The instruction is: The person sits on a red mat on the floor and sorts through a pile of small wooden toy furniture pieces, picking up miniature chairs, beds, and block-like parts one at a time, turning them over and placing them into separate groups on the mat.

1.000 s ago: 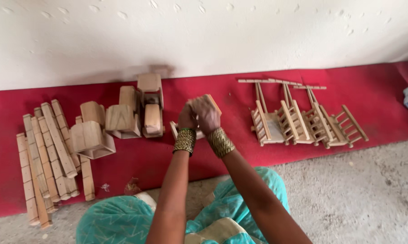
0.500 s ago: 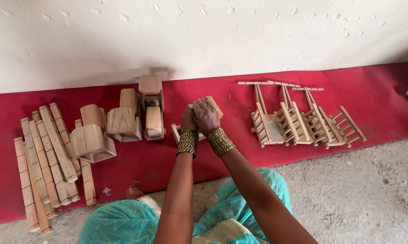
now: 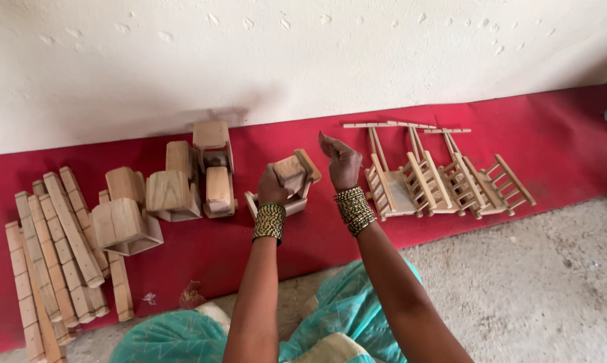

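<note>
Far left on the red cloth [image 3: 572, 134] I see a heap of flat wooden slats [image 3: 54, 255], then a cluster of boxy wooden blocks [image 3: 162, 195] nearer the wall. At the middle, my left hand [image 3: 273, 188] is closed around a small wooden piece [image 3: 293, 171], lifted just above an open wooden frame [image 3: 276, 205] lying on the cloth. My right hand [image 3: 340, 161] is raised just beside that piece, fingers loosely curled and gripping nothing I can make out. Both wrists carry stacked bangles. To the right stands a row of small slatted wooden chairs [image 3: 444, 178], close together near the wall. Bare concrete floor [image 3: 552, 282] lies at lower right.
</note>
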`<control>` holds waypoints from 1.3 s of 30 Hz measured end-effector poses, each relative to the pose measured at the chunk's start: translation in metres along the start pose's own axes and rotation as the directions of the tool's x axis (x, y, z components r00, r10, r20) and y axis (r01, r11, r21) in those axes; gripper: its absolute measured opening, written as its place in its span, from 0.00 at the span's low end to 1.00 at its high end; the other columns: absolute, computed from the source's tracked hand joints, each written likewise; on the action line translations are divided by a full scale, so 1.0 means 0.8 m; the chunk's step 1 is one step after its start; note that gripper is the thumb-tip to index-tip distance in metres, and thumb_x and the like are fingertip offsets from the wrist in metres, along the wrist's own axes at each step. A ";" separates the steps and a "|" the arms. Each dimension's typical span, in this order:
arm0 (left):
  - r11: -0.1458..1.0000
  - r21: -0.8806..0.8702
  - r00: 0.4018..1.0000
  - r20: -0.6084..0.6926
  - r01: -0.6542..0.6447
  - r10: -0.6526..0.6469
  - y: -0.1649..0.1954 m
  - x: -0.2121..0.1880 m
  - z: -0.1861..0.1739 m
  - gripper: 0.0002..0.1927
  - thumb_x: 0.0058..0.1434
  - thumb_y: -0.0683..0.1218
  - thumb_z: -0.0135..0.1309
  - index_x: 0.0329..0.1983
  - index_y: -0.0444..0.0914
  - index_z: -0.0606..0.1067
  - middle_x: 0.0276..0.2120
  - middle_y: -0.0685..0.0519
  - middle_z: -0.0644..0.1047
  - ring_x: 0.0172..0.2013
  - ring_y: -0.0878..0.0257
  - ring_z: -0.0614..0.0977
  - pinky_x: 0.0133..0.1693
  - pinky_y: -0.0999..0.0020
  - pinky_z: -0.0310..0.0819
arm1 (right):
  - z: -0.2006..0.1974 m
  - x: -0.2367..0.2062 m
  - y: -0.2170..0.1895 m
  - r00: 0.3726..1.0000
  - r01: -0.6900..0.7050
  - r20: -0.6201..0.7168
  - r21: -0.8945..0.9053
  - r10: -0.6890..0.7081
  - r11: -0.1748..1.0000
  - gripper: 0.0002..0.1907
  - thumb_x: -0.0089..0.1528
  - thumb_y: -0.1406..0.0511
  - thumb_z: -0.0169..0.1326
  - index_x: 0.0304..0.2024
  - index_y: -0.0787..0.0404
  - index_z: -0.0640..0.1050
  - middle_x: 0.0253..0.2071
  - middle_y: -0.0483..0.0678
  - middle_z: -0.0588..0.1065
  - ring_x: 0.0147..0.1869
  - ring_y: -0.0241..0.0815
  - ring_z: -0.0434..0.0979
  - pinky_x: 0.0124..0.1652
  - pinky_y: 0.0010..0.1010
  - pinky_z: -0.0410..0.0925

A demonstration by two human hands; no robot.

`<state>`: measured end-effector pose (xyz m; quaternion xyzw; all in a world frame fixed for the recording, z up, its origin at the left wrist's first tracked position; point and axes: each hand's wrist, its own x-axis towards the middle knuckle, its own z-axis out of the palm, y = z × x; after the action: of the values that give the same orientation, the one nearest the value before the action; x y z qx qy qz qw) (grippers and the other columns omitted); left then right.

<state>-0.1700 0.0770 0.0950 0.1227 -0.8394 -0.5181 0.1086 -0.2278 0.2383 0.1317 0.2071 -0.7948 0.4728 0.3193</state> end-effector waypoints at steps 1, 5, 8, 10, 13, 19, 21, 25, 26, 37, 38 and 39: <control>1.000 0.017 1.000 0.002 0.008 -0.008 -0.002 0.002 0.002 0.35 0.38 0.37 0.74 0.49 0.37 0.69 0.47 0.45 0.80 0.49 0.50 0.83 0.51 0.56 0.80 | 0.005 0.002 0.004 0.999 0.044 -0.014 -0.027 -0.045 0.999 0.12 0.65 0.75 0.52 0.45 0.63 0.84 0.45 0.54 0.83 0.46 0.44 0.87 0.44 0.31 0.82; 0.996 0.091 0.999 -0.030 -0.013 0.016 -0.006 0.004 0.008 0.35 0.40 0.40 0.75 0.50 0.37 0.69 0.47 0.44 0.80 0.49 0.48 0.83 0.52 0.55 0.79 | 0.011 -0.026 0.015 0.931 0.061 0.364 -0.247 0.034 0.967 0.11 0.66 0.75 0.50 0.40 0.61 0.84 0.49 0.52 0.82 0.45 0.46 0.86 0.42 0.32 0.80; 0.997 0.070 0.998 -0.057 -0.022 0.026 -0.009 0.002 0.011 0.34 0.41 0.42 0.76 0.49 0.36 0.69 0.47 0.44 0.80 0.49 0.48 0.83 0.52 0.55 0.79 | -0.001 -0.062 0.025 0.927 0.222 0.359 -0.292 -0.108 0.930 0.15 0.66 0.77 0.45 0.37 0.60 0.83 0.56 0.51 0.80 0.55 0.49 0.83 0.51 0.33 0.80; 0.997 0.054 0.995 -0.081 -0.056 0.060 -0.010 0.000 0.013 0.34 0.41 0.42 0.76 0.49 0.36 0.69 0.47 0.44 0.80 0.49 0.48 0.83 0.51 0.56 0.80 | -0.012 -0.078 0.029 0.912 0.283 0.383 -0.318 -0.150 0.905 0.17 0.65 0.77 0.44 0.42 0.60 0.84 0.57 0.53 0.79 0.57 0.52 0.81 0.53 0.38 0.77; 0.994 0.101 0.996 -0.066 -0.048 0.055 -0.010 -0.001 0.016 0.35 0.41 0.41 0.75 0.51 0.37 0.69 0.47 0.44 0.80 0.49 0.49 0.83 0.51 0.56 0.80 | -0.020 -0.077 0.035 0.885 0.406 0.381 -0.349 -0.267 0.845 0.19 0.68 0.78 0.43 0.48 0.58 0.83 0.58 0.53 0.78 0.62 0.49 0.80 0.61 0.43 0.74; 0.990 0.131 0.998 -0.034 -0.049 0.054 -0.010 0.003 0.016 0.36 0.42 0.42 0.76 0.52 0.36 0.69 0.48 0.44 0.79 0.50 0.50 0.83 0.53 0.58 0.80 | 0.007 -0.006 0.031 0.791 0.450 0.534 -0.177 -0.298 0.875 0.23 0.55 0.64 0.59 0.54 0.57 0.80 0.58 0.50 0.76 0.59 0.52 0.80 0.59 0.43 0.72; 0.990 0.129 0.998 -0.026 -0.050 0.054 -0.011 0.004 0.015 0.35 0.43 0.42 0.75 0.51 0.36 0.69 0.48 0.45 0.80 0.50 0.51 0.83 0.53 0.59 0.81 | 0.014 0.011 0.026 0.779 0.461 0.553 -0.182 -0.297 0.869 0.24 0.54 0.65 0.60 0.54 0.56 0.80 0.60 0.49 0.76 0.59 0.52 0.80 0.55 0.39 0.75; 0.992 0.124 1.000 -0.024 -0.009 0.012 -0.013 0.005 0.016 0.38 0.41 0.42 0.76 0.52 0.36 0.68 0.49 0.44 0.79 0.51 0.50 0.82 0.52 0.58 0.81 | 0.004 -0.002 0.025 0.724 0.200 0.689 -0.246 0.026 0.949 0.18 0.61 0.70 0.56 0.55 0.57 0.79 0.65 0.49 0.73 0.46 0.47 0.85 0.42 0.33 0.79; 0.992 0.129 1.000 -0.030 -0.006 0.010 -0.013 0.005 0.017 0.37 0.41 0.42 0.76 0.52 0.37 0.68 0.49 0.45 0.79 0.51 0.50 0.82 0.52 0.58 0.81 | -0.005 -0.013 0.025 0.752 0.207 0.659 -0.221 -0.011 0.953 0.18 0.62 0.73 0.54 0.54 0.58 0.79 0.64 0.50 0.74 0.46 0.47 0.85 0.42 0.34 0.80; 0.997 -0.047 0.995 0.084 -0.056 0.060 -0.025 -0.026 -0.010 0.37 0.40 0.39 0.75 0.52 0.40 0.68 0.51 0.47 0.80 0.52 0.53 0.83 0.53 0.59 0.82 | -0.061 -0.078 0.038 0.829 -0.487 0.396 0.163 0.395 0.858 0.15 0.69 0.75 0.48 0.57 0.70 0.78 0.51 0.57 0.82 0.54 0.45 0.83 0.56 0.31 0.76; 0.996 -0.080 0.993 0.105 -0.038 0.046 -0.027 -0.031 -0.014 0.37 0.40 0.39 0.74 0.53 0.41 0.68 0.50 0.47 0.80 0.52 0.53 0.84 0.51 0.59 0.84 | -0.050 -0.079 0.035 0.815 -0.537 0.415 0.279 0.405 0.796 0.16 0.68 0.75 0.48 0.57 0.70 0.78 0.51 0.57 0.82 0.54 0.45 0.83 0.56 0.32 0.76; 0.993 -0.113 0.992 0.123 -0.021 0.035 -0.029 -0.035 -0.018 0.37 0.41 0.38 0.73 0.53 0.41 0.68 0.50 0.47 0.80 0.51 0.54 0.84 0.50 0.59 0.85 | -0.036 -0.081 0.030 0.802 -0.577 0.437 0.390 0.408 0.718 0.16 0.66 0.76 0.49 0.56 0.69 0.78 0.52 0.57 0.81 0.54 0.45 0.83 0.56 0.33 0.77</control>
<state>-0.1368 0.0637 0.0793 0.0721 -0.8159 -0.5694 0.0701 -0.1880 0.2771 0.0812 0.1347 -0.7091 0.6918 -0.0190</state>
